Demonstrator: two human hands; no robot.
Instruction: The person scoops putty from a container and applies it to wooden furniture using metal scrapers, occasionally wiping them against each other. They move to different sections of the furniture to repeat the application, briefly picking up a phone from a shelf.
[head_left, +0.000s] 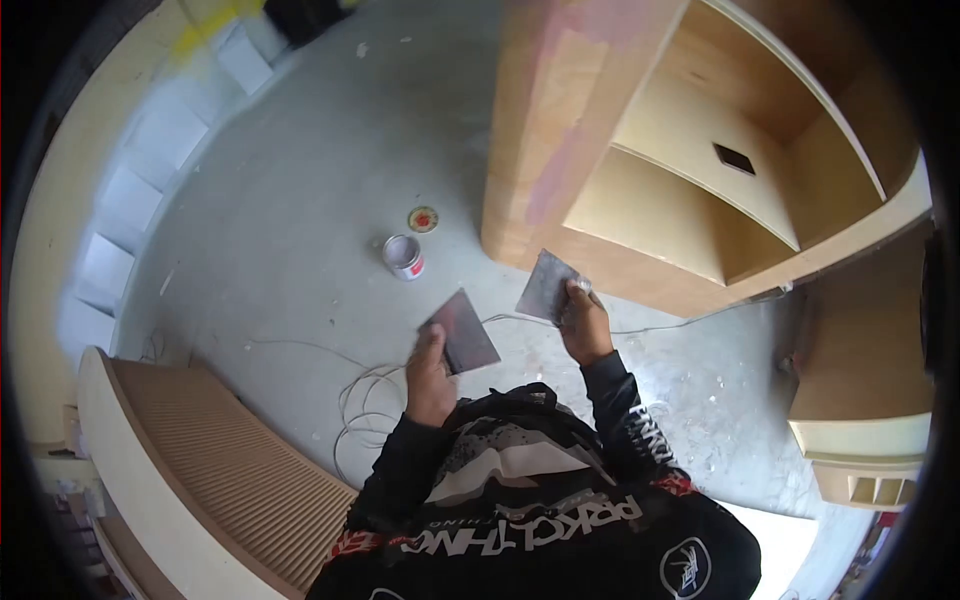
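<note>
My left hand (430,382) grips a flat, dark rectangular scraper plate (468,335) by its lower left edge, with reddish smears on its face. A second flat grey scraper plate (545,285) is pinched in my right hand (585,325), thumb on top. The two plates are apart, held above the floor in front of my body. Beyond them on the floor stands an open tin can (403,257) with greyish stuff inside. Its round lid (423,219), or one like it, lies just behind the can.
At the right stands a wooden shelf cabinet (640,240) with pinkish patches on its side and a dark phone-like object (735,159) inside. A cable (355,400) loops over the grey floor (300,200). A ribbed curved panel (220,450) lies at lower left.
</note>
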